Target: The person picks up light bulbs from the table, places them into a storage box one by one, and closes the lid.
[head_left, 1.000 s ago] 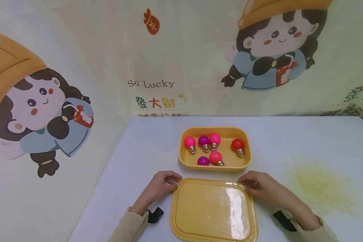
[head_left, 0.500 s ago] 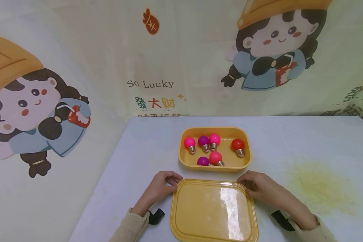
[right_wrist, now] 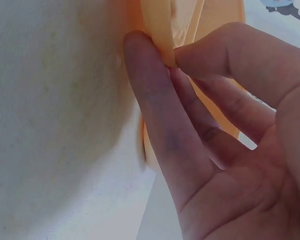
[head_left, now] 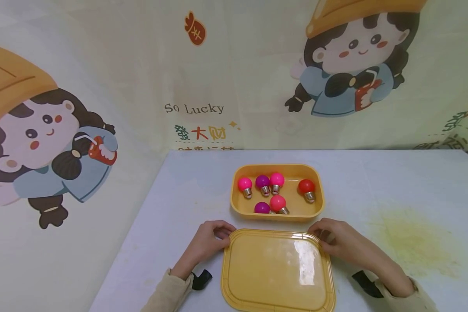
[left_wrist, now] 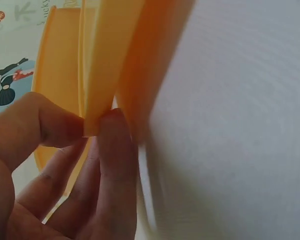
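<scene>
Both hands pinch a flat yellow plastic lid [head_left: 273,268] by its far corners. My left hand [head_left: 208,239] holds the left corner; in the left wrist view, thumb and finger meet on the lid's edge [left_wrist: 107,65]. At the opposite corner my right hand [head_left: 340,239] grips likewise, with the rim [right_wrist: 161,30] between thumb and finger in the right wrist view. Just beyond the lid sits a yellow box [head_left: 292,217]. Inside lie several round bulbs with metal screw bases, among them a red bulb [head_left: 307,186], a pink bulb [head_left: 245,184] and a purple bulb [head_left: 263,181].
A white table [head_left: 195,186] carries everything, with a yellowish stain [head_left: 417,238] on its right side. A cloth with cartoon prints [head_left: 203,65] hangs behind and along the left. Black wrist pieces [head_left: 202,279] show at both cuffs.
The lid has shifted slightly right and away from me, its far right corner most. My right hand moved with it; the left stayed nearly still. The bulbs and box have not moved.
</scene>
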Available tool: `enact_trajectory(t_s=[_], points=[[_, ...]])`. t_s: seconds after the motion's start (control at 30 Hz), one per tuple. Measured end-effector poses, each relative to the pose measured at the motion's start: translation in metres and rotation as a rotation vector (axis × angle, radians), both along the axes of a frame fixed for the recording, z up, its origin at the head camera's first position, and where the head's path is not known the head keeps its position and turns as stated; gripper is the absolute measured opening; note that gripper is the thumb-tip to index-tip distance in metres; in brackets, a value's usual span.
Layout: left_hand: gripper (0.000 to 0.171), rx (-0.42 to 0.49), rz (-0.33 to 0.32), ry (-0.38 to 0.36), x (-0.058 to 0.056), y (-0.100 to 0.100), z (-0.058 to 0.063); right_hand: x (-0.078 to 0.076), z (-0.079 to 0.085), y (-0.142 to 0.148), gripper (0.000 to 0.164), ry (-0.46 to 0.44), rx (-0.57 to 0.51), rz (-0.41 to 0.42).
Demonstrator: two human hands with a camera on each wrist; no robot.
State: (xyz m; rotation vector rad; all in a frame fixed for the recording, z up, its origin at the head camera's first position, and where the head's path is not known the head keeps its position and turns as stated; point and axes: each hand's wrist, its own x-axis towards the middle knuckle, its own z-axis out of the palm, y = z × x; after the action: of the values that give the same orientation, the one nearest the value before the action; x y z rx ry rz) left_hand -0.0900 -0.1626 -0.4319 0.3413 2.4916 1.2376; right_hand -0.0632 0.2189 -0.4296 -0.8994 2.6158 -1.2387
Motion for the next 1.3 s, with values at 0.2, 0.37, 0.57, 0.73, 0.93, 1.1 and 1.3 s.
enact_trajectory(t_s=[0.2, 0.37, 0.57, 0.73, 0.93, 1.1, 1.3], points=[[0.027, 0.046, 0.019, -0.009, 0.000, -0.002, -0.002, 0.000, 0.001, 0.001, 0.030, -0.032, 0.000, -0.005], [0.030, 0.129, 0.047, -0.094, -0.001, -0.004, -0.001, -0.001, 0.001, 0.002, 0.027, -0.127, 0.019, -0.005], [0.032, 0.194, 0.066, -0.155, 0.000, -0.004, 0.004, -0.001, 0.004, 0.006, 0.027, -0.169, 0.005, 0.013], [0.031, 0.204, 0.088, -0.179, 0.001, -0.003, 0.009, -0.003, 0.009, 0.008, 0.027, -0.135, -0.011, 0.025], [0.029, 0.232, 0.097, -0.179, 0.001, -0.003, 0.017, -0.004, 0.017, 0.009, 0.030, -0.150, 0.002, -0.001], [0.028, 0.234, 0.095, -0.164, 0.002, -0.003, 0.021, -0.003, 0.024, 0.010, 0.030, -0.155, 0.001, -0.033], [0.024, 0.260, 0.098, -0.142, 0.001, -0.004, 0.028, -0.004, 0.033, 0.012, 0.027, -0.134, -0.002, -0.049]])
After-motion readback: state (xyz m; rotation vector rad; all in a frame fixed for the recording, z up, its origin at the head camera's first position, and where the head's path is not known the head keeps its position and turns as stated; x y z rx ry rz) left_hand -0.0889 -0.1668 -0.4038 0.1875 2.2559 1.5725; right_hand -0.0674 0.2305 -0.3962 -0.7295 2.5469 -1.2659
